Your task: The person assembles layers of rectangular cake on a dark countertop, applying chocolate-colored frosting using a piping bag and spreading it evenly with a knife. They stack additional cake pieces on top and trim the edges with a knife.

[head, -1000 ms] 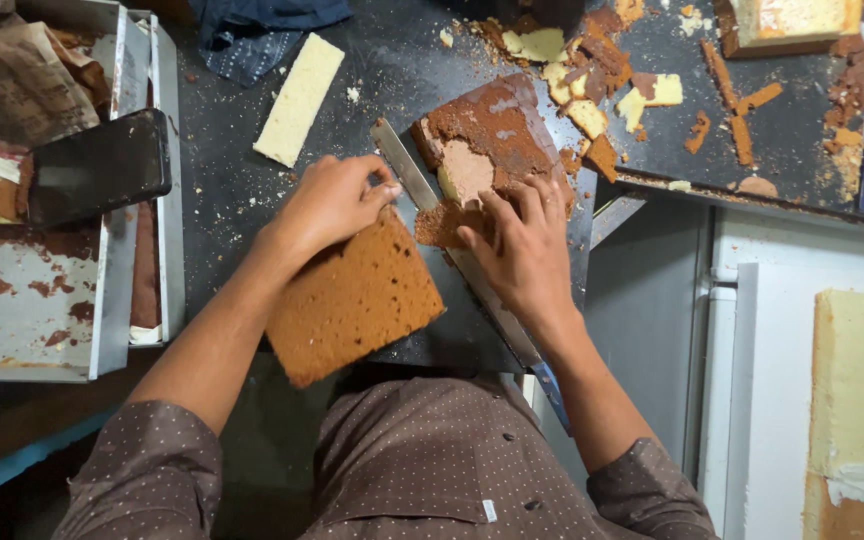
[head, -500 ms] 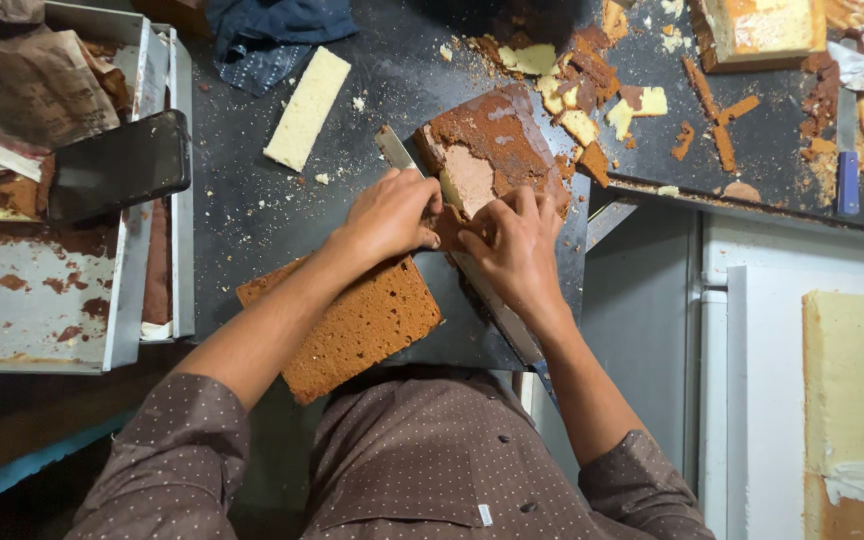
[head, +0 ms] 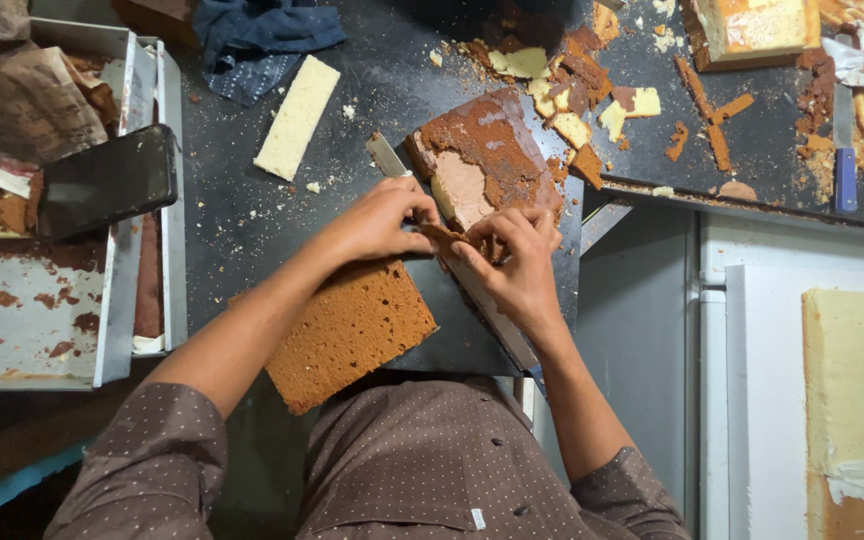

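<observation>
A brown sponge cake slab (head: 352, 330) lies on the dark worktop (head: 242, 220) just in front of me. My left hand (head: 377, 222) and my right hand (head: 517, 260) meet above its far edge, both pinching a thin brown strip of cake crust (head: 449, 240) between the fingers. Under the hands lies a long knife (head: 389, 157), its blade running from the upper left down toward the worktop's near edge. Beyond the hands sits a pile of peeled brown crust with a pale patch (head: 482, 165).
A metal baking tray (head: 112, 300) with crumbs stands at the left, a black phone (head: 107, 180) resting on it. A pale cake strip (head: 297, 117), a blue cloth (head: 252, 40) and scattered cake scraps (head: 592, 90) lie further back. A yellow cake slab (head: 857, 380) sits at the right.
Both hands have lifted off the slab's top and come together, peeling a strip of crust from its far edge. The slab now lies further uncovered below the hands.
</observation>
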